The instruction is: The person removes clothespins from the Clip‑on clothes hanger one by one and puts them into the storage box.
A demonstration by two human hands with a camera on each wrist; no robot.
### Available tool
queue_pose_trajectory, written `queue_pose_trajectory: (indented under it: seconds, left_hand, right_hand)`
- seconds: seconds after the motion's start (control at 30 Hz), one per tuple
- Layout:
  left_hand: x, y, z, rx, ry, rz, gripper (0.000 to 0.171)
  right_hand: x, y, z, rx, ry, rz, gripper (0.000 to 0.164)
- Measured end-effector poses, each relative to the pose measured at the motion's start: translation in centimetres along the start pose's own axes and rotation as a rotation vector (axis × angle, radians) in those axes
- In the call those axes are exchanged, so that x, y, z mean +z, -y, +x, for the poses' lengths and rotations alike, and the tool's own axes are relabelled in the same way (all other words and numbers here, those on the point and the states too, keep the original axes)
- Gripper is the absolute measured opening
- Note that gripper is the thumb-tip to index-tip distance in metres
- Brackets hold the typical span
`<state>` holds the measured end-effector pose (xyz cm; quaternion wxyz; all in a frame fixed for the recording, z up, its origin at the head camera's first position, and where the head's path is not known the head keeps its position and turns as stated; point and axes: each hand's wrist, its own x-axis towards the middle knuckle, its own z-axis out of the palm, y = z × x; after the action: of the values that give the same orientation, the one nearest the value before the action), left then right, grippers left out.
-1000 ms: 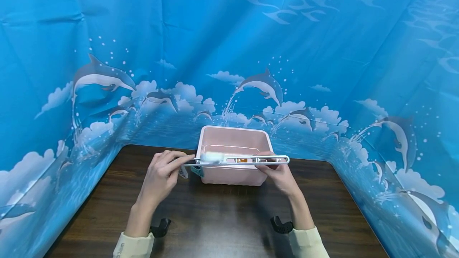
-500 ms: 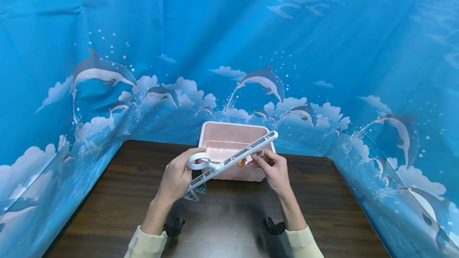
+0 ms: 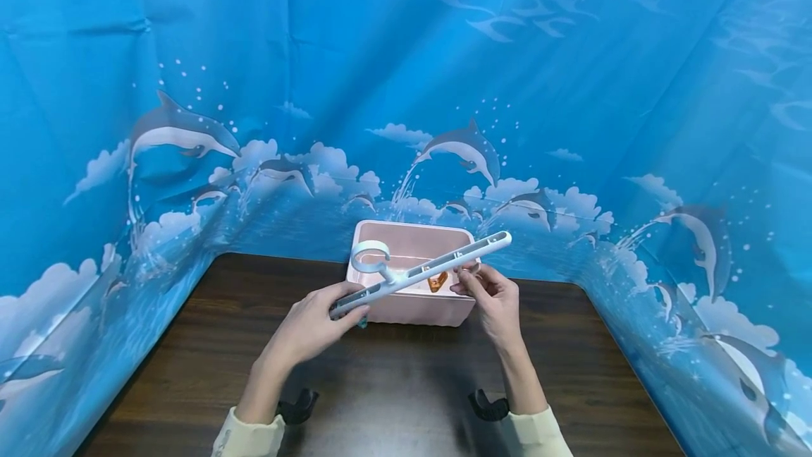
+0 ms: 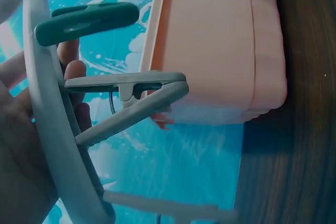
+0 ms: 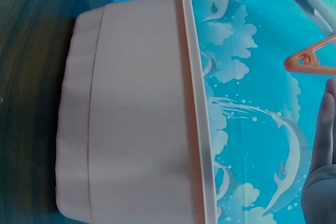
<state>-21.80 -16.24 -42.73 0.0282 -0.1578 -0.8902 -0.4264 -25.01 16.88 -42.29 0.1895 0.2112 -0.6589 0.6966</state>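
- Sleeves: a pale cuff (image 3: 250, 436) covers each forearm at the near edge of the head view. A black wrist mount (image 3: 297, 407) sits on the inner side of the left wrist, with a matching one at the right wrist.
- Worktop (image 3: 406, 386): dark, wood-grained surface beneath both arms.
- Left hand (image 3: 307, 326): the grip is closed on the lower, left end of the hanger, thumb on the near side.
- Right hand (image 3: 495, 302): positioned just beneath the raised right half of the hanger, fingers bent and thumb close to the fingertips. Whether this grip holds anything cannot be told; the fingertips are too small in the head view and mostly cut off in the right wrist view.
- Hanger (image 3: 419, 275): pale slotted bar, held off the worktop, tilted with its right end higher. In the head view it crosses the mouth of the bin. A curved hook (image 3: 366, 247) projects from its upper side.
- Clips: a green clip (image 4: 89, 22) and a grey clip (image 4: 136, 115) extend from the bar near the left hand. An orange clip (image 3: 437, 281) hangs below the bar, near the right fingertips.
- Bin (image 3: 419, 310): pink, upright, near the far edge of the worktop.
- Curtain (image 3: 355, 55): blue, dolphin-printed, behind and at both sides of the worktop.
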Motion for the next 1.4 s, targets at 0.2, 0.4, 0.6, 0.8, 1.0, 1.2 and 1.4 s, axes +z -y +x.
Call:
queue_pose_trajectory:
  seconds: [0.2,0.4,0.6,0.8,1.0,1.2,1.4]
  left_hand:
    - [-0.3,0.2,0.0,0.082,-0.073,0.061,0.029]
    - [-0.4,0.0,0.0,0.135,-0.146,0.130,0.031]
    - [-0.5,0.1,-0.1,0.194,-0.240,0.238,0.037]
    - [-0.6,0.1,-0.1,0.240,-0.285,0.285,0.038]
    - [-0.6,0.2,-0.1,0.256,-0.305,0.295,0.038]
    - [-0.7,0.3,-0.3,0.258,-0.298,0.292,0.038]
    - [-1.0,0.2,-0.4,0.277,-0.280,0.283,0.037]
  right_hand:
    - [0.1,-0.2,-0.1,0.013,-0.004,-0.012,0.022]
    - [0.2,-0.3,-0.1,0.026,-0.026,-0.007,0.023]
    - [0.3,0.0,-0.1,0.033,-0.028,-0.023,0.023]
    - [0.3,0.3,0.0,0.034,-0.016,-0.032,0.024]
    - [-0.3,0.5,0.0,0.032,0.038,-0.068,0.021]
    - [-1.0,1.2,-0.1,0.044,0.094,-0.102,0.020]
    - [-1.3,1.7,0.0,0.074,0.091,-0.083,0.021]
